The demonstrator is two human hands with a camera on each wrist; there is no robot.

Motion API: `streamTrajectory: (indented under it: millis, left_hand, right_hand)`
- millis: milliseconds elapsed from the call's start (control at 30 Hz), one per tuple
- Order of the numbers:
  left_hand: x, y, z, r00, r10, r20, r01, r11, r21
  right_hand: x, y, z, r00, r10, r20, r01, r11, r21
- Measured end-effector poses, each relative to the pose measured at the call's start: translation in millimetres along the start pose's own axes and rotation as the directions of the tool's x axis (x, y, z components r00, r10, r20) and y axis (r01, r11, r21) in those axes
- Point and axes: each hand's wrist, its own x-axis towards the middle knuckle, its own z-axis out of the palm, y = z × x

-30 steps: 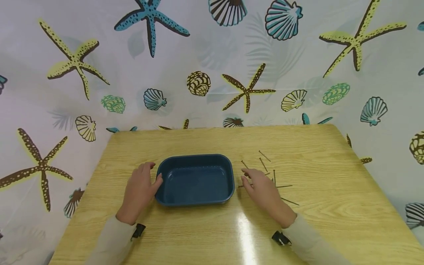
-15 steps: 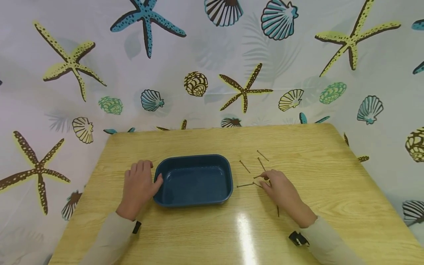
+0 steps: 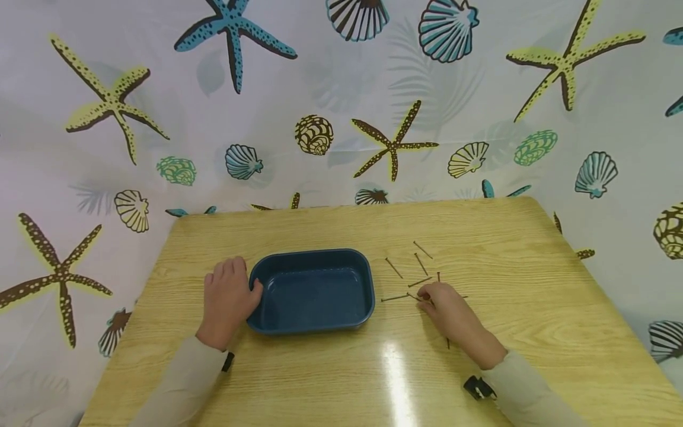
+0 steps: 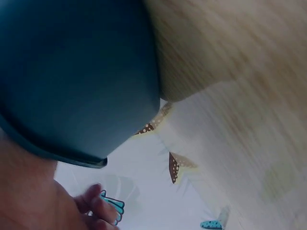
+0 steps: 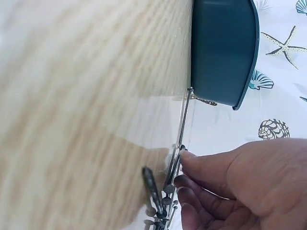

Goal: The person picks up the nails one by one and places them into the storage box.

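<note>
In the head view a dark blue rectangular plastic tray (image 3: 310, 323) lies on the table. My left hand (image 3: 226, 302) is at its left side, thumb hooked over the rim and fingers outside; the left wrist view shows those fingers (image 4: 96, 203) bent beyond the rim. To the right of the tray, my right hand (image 3: 450, 311) is low over a scatter of metal nails. Its thumb and forefinger pinch a nail (image 3: 413, 296) close to the tabletop. In the right wrist view the thumb (image 5: 192, 160) presses along a nail, with other nails bunched beneath; the palm hides some of them.
Loose nails lie around the right hand, among them one nail (image 3: 393, 268) behind it and another nail (image 3: 395, 298) toward the tray. The wood-grain table (image 3: 320, 379) ends at a white cloth (image 3: 299, 77) printed with starfish and shells.
My right hand moved right from beside the tray to the middle of the nails, and its fingertips closed together. My left fingers drew closer to the tray, which stayed in place.
</note>
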Motion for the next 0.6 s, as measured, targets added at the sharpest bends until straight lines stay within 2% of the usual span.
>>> streamTrajectory:
  millis: [133,267,433,500,600]
  left_hand:
    - [-0.9,1.3,1.2,0.999,-0.039,0.005,0.039,0.999,0.005]
    - [-1.2,3.9,-0.5,0.995,-0.066,0.075,0.066,0.998,0.015]
    - [0.1,7.0,-3.2,0.976,-0.103,0.189,0.101,0.995,0.023]
    - [0.4,7.6,-3.1,0.971,-0.114,0.211,0.113,0.993,0.021]
    - [0.5,8.2,-1.5,0.971,-0.118,0.210,0.118,0.993,0.010]
  right_hand:
    - [1.4,-0.5,0.7,1.000,-0.012,-0.012,0.012,1.000,-0.020]
    - [2.0,-1.6,0.7,1.000,-0.017,-0.011,0.017,1.000,-0.017]
    - [3.0,-2.9,2.2,1.000,-0.008,0.001,0.008,1.000,-0.008]
    - [4.1,-3.5,3.5,1.000,-0.004,0.005,0.004,1.000,-0.008]
    - [6.0,-4.2,4.8,1.000,0.004,0.013,-0.004,1.000,-0.005]
